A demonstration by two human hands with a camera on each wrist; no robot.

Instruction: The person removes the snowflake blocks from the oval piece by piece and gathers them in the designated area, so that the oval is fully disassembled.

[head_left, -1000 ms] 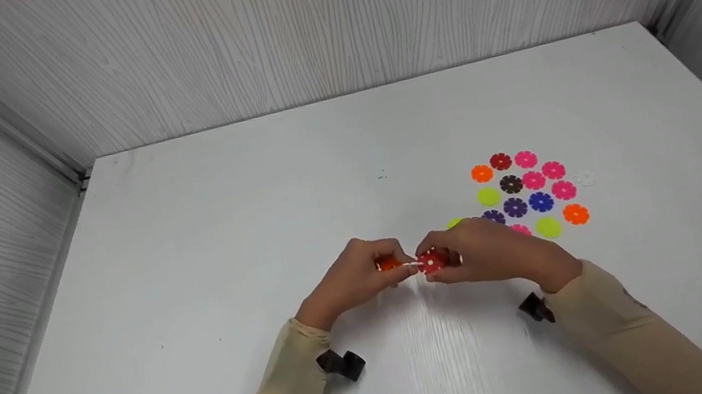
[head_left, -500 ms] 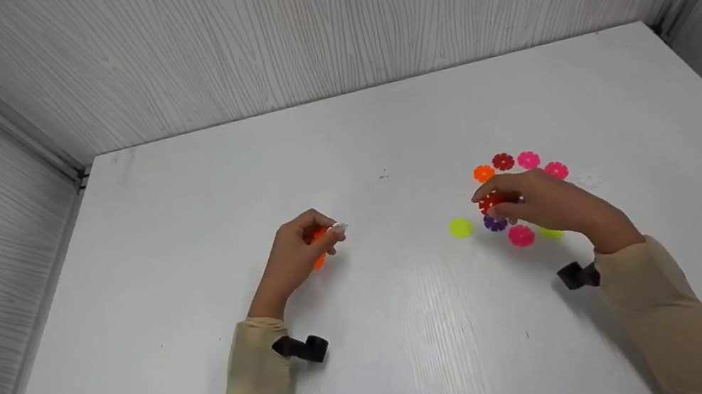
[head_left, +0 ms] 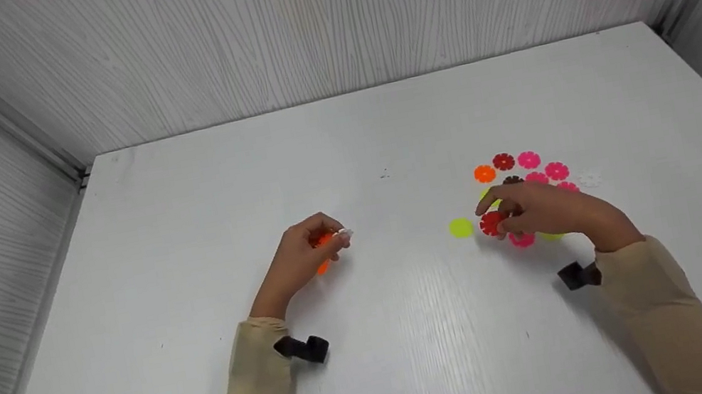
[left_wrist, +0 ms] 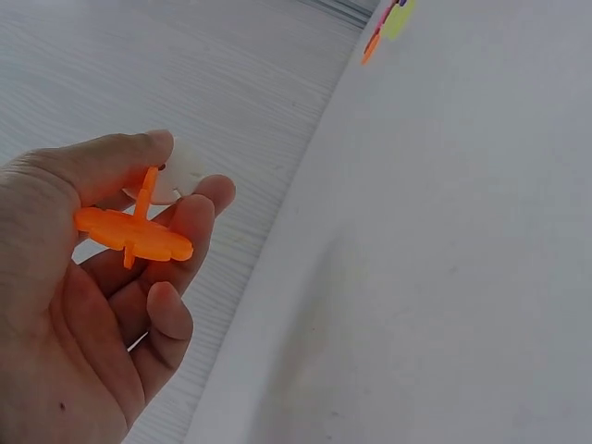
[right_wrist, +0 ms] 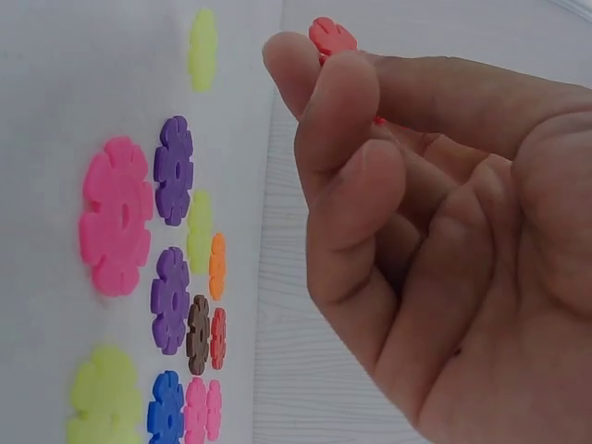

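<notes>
My left hand (head_left: 301,260) pinches a white notched building disc (left_wrist: 180,171) between thumb and fingers. Slotted together with it are orange discs (left_wrist: 134,236), one crossing another inside the curled hand. To the right, my right hand (head_left: 545,213) holds a red flower-shaped disc (head_left: 491,224) at its fingertips, above the spread of loose discs. In the right wrist view, the fingers hide most of this red disc (right_wrist: 333,37). The two hands are well apart, and both appear raised off the table.
Loose notched discs lie flat under and around the right hand: a yellow one (head_left: 461,228), an orange one (head_left: 484,173), a dark red one (head_left: 504,161), pink ones (head_left: 557,171), a white one (head_left: 588,179) and purple ones (right_wrist: 173,171). Wood-grain panels (head_left: 320,22) enclose the white table (head_left: 383,379).
From touching at the middle, the hands have separated, left hand leftward with the white and orange discs, right hand rightward with the red disc. Lately the red disc has shifted slightly toward the person.
</notes>
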